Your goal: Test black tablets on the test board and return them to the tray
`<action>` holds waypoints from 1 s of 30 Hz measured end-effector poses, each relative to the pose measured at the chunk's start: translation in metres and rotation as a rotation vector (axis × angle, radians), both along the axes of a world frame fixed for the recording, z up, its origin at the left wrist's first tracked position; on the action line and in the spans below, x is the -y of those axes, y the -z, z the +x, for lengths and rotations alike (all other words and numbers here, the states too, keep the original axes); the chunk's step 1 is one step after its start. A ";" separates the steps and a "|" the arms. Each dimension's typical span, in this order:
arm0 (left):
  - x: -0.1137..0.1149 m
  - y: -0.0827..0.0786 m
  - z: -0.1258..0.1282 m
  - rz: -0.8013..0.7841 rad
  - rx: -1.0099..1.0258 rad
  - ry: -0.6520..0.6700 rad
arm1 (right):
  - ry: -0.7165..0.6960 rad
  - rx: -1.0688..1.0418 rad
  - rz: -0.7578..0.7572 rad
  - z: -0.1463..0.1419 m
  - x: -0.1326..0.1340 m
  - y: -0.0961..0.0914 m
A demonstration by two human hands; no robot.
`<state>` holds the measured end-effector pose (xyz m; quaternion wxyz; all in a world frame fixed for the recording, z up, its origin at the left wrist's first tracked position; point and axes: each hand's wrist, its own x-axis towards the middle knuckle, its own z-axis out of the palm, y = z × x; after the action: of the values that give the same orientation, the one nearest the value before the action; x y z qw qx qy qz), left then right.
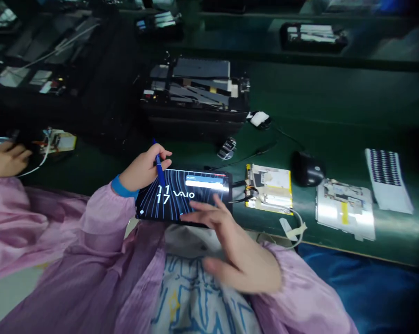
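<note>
A tablet with its screen lit, showing a clock and "VAIO" on dark stripes, lies at the bench's front edge. Between the fingers of my left hand is a blue pen, its lower end over the screen's left part; I cannot tell if it touches. My right hand hovers at the tablet's lower right, fingers spread, slightly blurred and holding nothing. Dark leads join the tablet's right side to an opened device with a bare circuit board, which has a white cable at its lower right.
Another opened device lies to the right, near a black round-bodied object and a printed label sheet. Behind the tablet stands a black bin of flat panels. A co-worker's hand is at far left.
</note>
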<state>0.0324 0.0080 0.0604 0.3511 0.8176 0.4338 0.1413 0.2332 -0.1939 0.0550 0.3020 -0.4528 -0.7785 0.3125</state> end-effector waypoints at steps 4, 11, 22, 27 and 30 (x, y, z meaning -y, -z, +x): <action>-0.001 0.023 -0.033 0.128 -0.128 -0.149 | 0.254 0.257 0.034 -0.011 -0.022 0.032; 0.001 0.040 -0.043 0.137 -0.069 -0.127 | 0.187 0.413 0.163 -0.022 -0.021 0.035; 0.005 0.067 -0.046 0.059 0.370 -0.283 | -0.071 0.566 0.230 -0.047 -0.035 0.036; 0.006 0.068 -0.047 0.054 0.371 -0.293 | -0.176 0.602 0.225 -0.052 -0.042 0.037; 0.005 0.069 -0.048 0.074 0.391 -0.284 | -0.219 0.581 0.206 -0.051 -0.045 0.036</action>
<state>-0.0152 0.0026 -0.0086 0.3750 0.7178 0.4626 0.3607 0.1826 -0.1493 0.0188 0.0759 -0.4037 -0.9037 0.1204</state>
